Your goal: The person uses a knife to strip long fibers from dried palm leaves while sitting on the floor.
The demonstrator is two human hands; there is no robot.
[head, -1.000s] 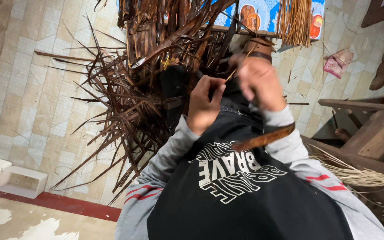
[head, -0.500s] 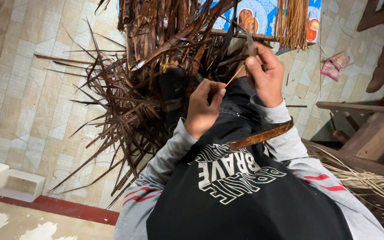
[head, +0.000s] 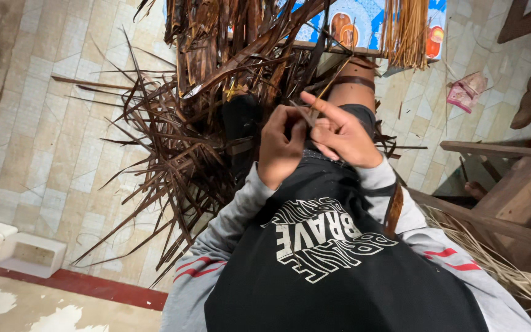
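Observation:
My left hand (head: 281, 147) and my right hand (head: 342, 135) meet over my lap, just above my black printed top. Both pinch a thin brown leaf strip (head: 329, 83) that runs up and to the right from between them. My left hand is closed in a fist around its lower end. My right hand's index finger sticks out while the other fingers press the strip. A large pile of dry dark brown leaf strips (head: 185, 141) spreads right behind and to the left of my hands. Another brown strip (head: 393, 209) lies across my right sleeve.
A bundle of pale straw sticks (head: 404, 31) hangs at the top by a colourful mat. Wooden furniture (head: 511, 184) fills the right side, with pale fibres (head: 511, 270) below it. A pink packet (head: 465, 92) lies on the tiles. Two white boxes (head: 32, 255) sit at the lower left.
My right hand has come down from its raised position and closed in on my left hand. The thin strip now stands shorter above the hands.

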